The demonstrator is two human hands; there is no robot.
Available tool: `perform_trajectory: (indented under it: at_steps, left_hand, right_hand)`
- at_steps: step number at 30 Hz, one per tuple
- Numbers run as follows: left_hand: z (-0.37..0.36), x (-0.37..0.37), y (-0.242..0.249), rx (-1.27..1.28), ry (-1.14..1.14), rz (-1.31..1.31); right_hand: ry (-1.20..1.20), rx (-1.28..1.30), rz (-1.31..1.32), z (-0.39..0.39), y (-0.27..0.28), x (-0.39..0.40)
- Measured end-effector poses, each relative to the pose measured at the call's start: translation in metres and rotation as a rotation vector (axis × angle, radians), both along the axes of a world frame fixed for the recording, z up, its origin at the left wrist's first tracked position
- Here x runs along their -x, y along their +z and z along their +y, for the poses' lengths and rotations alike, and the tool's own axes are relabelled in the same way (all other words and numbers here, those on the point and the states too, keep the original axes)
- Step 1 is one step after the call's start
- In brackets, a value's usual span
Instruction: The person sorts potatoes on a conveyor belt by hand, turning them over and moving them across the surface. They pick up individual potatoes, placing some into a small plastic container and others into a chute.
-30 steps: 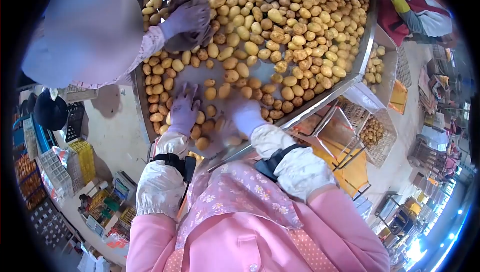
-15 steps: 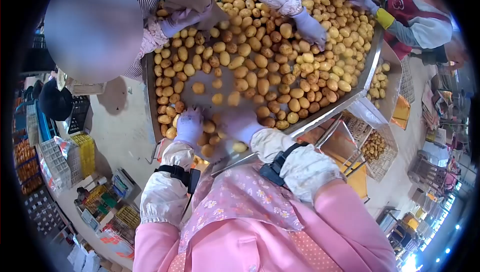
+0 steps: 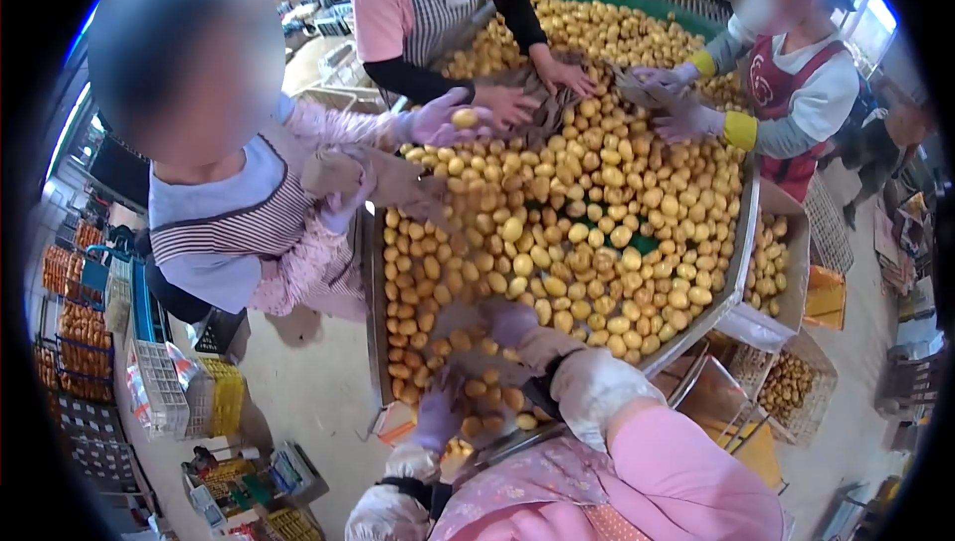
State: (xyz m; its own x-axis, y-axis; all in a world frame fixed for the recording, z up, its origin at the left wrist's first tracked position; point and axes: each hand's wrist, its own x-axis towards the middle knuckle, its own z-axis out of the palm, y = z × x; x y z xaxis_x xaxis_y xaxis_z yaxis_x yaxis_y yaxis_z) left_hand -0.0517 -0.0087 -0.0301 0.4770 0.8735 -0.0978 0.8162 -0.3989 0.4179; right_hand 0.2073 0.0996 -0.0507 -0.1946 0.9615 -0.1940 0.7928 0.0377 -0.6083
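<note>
A heap of small yellow-brown potatoes [image 3: 602, 287] spreads over a metal-sided sorting table [image 3: 376, 322]. At the near left corner, my left hand [image 3: 438, 412], in a pale lilac glove, rests with its fingers stretched beside a few loose potatoes [image 3: 492, 397]. My right hand [image 3: 509, 323], gloved alike, reaches further in at the heap's near edge. Motion smears its fingers, and I cannot tell if they hold a potato. Between my two hands a strip of bare table surface shows, with several potatoes scattered on it.
At the left a co-worker's gloved hand [image 3: 456, 121] holds up one potato. Two more people reach into the heap with cloths, one at the back, one at the right. A crate of potatoes [image 3: 796, 382] stands at the right; a yellow crate [image 3: 214, 397] and white crates are on the left floor.
The view has tilted up, bringing more co-workers into sight. My right hand has moved forward into the heap, while my left stays near the corner. The left co-worker's hand has lifted a potato.
</note>
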Motion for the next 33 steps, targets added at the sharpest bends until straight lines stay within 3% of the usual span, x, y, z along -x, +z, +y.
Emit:
perform_trajectory:
  at_steps: [2, 4, 6, 8, 10, 12, 16, 19, 20, 22, 24, 27, 30, 33]
  left_hand:
    - [-0.015, 0.004, -0.001, 0.050, 0.087, 0.011]
    - [-0.030, 0.005, -0.001, 0.118, 0.171, 0.017]
    - [-0.043, 0.008, 0.002, 0.203, 0.216, -0.120]
    - [-0.049, 0.010, -0.003, 0.151, 0.209, -0.191]
    - [-0.058, 0.010, -0.011, 0.089, 0.199, -0.209]
    - [-0.065, 0.008, -0.015, 0.117, 0.245, -0.218]
    - [-0.068, 0.006, -0.031, 0.153, 0.147, -0.263]
    - [-0.075, 0.003, -0.039, 0.156, -0.032, -0.122]
    - [-0.080, 0.003, -0.036, 0.152, -0.029, -0.117]
    - [-0.083, 0.004, -0.025, 0.273, 0.049, -0.207]
    - [-0.081, 0.010, -0.013, 0.223, 0.040, -0.209]
    - [-0.090, 0.016, -0.003, 0.196, 0.209, -0.232]
    - [-0.101, 0.037, 0.006, 0.228, 0.434, -0.237]
    - [-0.128, 0.045, -0.033, 0.310, 0.545, -0.321]
  right_hand:
    - [-0.082, 0.071, 0.061, -0.012, 0.028, -0.011]
    - [-0.316, 0.215, 0.180, -0.031, 0.033, -0.018]
    - [-0.407, 0.170, 0.279, -0.061, 0.027, -0.021]
    - [-0.571, -0.153, 0.551, -0.095, 0.020, -0.033]
    - [-0.597, -0.386, 0.291, -0.140, 0.014, -0.054]
    - [-0.668, -0.031, 0.258, -0.195, 0.045, -0.075]
    - [-0.678, 0.021, 0.143, -0.247, 0.056, -0.096]
    - [-0.638, -0.369, -0.007, -0.237, 0.036, -0.095]
    - [-0.636, -0.371, 0.001, -0.235, 0.031, -0.092]
    - [-0.596, -0.119, 0.145, -0.218, 0.038, -0.081]
    - [-0.542, -0.126, 0.122, -0.209, 0.024, -0.081]
    - [-0.274, -0.125, -0.272, -0.206, 0.005, -0.080]
    - [-0.272, -0.058, -0.174, -0.202, 0.019, -0.077]
    - [-0.242, -0.036, -0.177, -0.205, 0.015, -0.080]
